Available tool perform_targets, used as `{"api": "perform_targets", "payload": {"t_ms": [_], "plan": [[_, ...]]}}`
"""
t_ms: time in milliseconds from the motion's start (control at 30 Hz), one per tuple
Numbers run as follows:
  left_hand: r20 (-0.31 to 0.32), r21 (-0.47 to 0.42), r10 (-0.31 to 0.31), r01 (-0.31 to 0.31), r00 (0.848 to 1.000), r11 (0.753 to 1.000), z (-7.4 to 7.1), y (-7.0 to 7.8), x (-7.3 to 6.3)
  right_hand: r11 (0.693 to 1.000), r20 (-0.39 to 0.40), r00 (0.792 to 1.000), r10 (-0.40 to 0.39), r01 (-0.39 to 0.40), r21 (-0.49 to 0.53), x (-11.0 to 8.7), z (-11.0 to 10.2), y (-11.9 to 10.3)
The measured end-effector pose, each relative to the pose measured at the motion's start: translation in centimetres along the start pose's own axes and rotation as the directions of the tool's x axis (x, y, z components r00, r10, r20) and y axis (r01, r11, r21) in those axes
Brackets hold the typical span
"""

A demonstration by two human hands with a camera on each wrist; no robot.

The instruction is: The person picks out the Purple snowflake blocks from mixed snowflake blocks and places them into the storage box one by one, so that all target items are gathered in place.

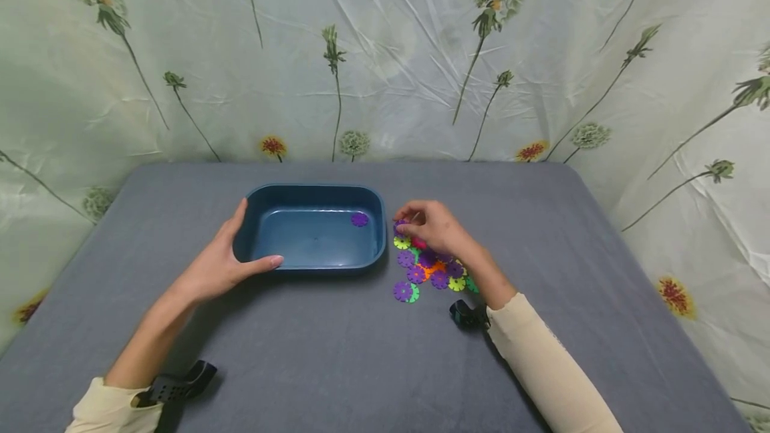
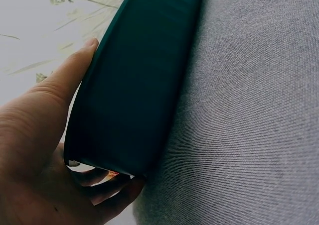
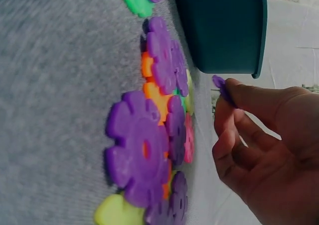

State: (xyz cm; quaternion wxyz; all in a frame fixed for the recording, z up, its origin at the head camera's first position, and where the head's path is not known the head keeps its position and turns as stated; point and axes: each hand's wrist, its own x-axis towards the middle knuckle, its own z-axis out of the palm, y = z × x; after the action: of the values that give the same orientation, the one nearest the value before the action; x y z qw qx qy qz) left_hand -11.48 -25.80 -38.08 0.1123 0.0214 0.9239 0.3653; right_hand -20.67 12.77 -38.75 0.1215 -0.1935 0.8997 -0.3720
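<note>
A blue plastic basin (image 1: 313, 267) with rounded corners stands on the table, one purple flower-shaped disc (image 1: 359, 219) lying inside near its right end. My left hand (image 1: 216, 262) grips the basin's left end, thumb along the near rim and fingers round the end wall. In the left wrist view the basin's dark side (image 2: 132, 80) lies between thumb and fingers. My right hand (image 1: 436, 226) pinches a purple flower disc (image 3: 225, 91) between thumb and forefinger, just right of the basin. Under and below that hand spreads a pile of flower discs (image 1: 416, 274), purple, orange, green, yellow and pink, several overlapping.
A grey cloth (image 1: 337, 353) covers the table. Behind it hangs a pale curtain (image 1: 397, 85) printed with dandelions. Black wrist cameras are strapped on the left arm (image 1: 180, 383) and right arm (image 1: 466, 314).
</note>
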Motion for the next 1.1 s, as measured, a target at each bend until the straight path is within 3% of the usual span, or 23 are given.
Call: {"api": "perform_targets", "payload": {"t_ms": [167,567,800,1100], "plan": [[-0.002,0.002,-0.003,0.003,1.0,1.0,0.1,0.1,0.0,0.999,-0.064,0.998,0.009,-0.006,0.042,0.1,-0.3,-0.5],[-0.002,-0.008,0.0,0.0,1.0,1.0,0.0,0.0,-0.2,0.988,-0.199,0.978,-0.065,0.091,0.126,0.2,-0.1,-1.6],[-0.006,-0.023,0.0,0.0,1.0,1.0,0.1,0.0,-0.1,0.968,-0.216,0.972,-0.093,0.139,0.209,0.3,0.0,-2.1],[0.003,-0.032,-0.005,0.005,1.0,0.999,0.0,-0.1,-0.2,0.925,-0.175,0.98,-0.09,0.148,0.351,0.3,0.6,-3.1]]}}
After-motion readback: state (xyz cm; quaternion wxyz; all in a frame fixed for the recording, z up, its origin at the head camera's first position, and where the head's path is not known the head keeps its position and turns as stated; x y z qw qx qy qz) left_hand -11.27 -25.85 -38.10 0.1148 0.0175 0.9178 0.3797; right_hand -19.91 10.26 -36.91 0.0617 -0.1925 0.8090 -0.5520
